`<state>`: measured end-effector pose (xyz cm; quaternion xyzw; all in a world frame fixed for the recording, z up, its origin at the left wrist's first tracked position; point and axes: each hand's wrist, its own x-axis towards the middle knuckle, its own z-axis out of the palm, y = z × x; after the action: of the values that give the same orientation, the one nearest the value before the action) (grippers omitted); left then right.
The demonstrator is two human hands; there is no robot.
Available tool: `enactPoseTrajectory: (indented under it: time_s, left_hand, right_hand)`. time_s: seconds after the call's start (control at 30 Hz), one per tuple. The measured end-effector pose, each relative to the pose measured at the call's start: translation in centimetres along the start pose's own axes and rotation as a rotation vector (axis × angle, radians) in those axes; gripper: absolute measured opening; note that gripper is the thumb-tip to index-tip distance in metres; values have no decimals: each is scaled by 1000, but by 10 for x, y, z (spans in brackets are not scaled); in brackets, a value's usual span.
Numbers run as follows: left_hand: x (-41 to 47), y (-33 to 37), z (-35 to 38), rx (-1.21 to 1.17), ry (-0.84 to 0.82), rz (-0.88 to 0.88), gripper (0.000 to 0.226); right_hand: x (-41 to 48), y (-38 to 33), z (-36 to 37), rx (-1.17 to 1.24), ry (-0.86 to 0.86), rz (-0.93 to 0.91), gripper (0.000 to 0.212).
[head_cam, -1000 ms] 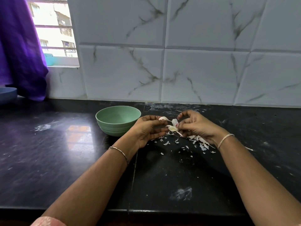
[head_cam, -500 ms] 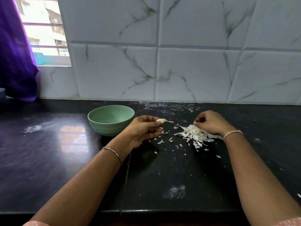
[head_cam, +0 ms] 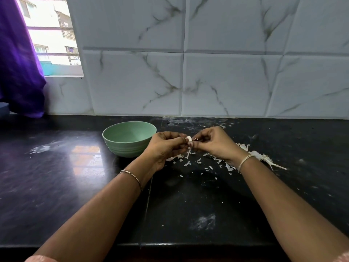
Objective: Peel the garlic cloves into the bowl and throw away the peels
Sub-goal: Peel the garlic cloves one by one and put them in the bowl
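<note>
A glossy black countertop (head_cam: 56, 186) runs under a wall of white marble-veined tiles (head_cam: 226, 82). A purple curtain (head_cam: 17, 72) hangs at the far left beside a bright window (head_cam: 52, 35), with a teal container (head_cam: 46, 68) on the sill. A blue dish (head_cam: 3, 109) shows at the left edge. 1 pale smudge (head_cam: 204, 222) marks the counter's near part.

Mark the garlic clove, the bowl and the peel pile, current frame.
garlic clove (head_cam: 189, 139), head view, exposed white end
bowl (head_cam: 124, 148), head view, outer wall
peel pile (head_cam: 261, 156), head view, white middle of the heap
</note>
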<state>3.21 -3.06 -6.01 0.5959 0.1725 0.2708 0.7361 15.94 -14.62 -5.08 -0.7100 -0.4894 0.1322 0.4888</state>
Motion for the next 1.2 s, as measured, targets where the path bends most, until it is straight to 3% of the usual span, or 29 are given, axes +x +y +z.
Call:
enactPoseTrajectory:
  time_s: [0.3,0.5,1.2]
  left_hand:
    - [-1,-1,1,75,48,38,8]
    - [-1,4,2,74,42,53,9]
    - [2,7,-4,108,-10,103,14]
  right_hand:
    - [-3,3,-1,190,-106,29,4]
    - [-4,2,-4,387,-135,129,8]
    - [-5,1,-22,598,-58,214,9]
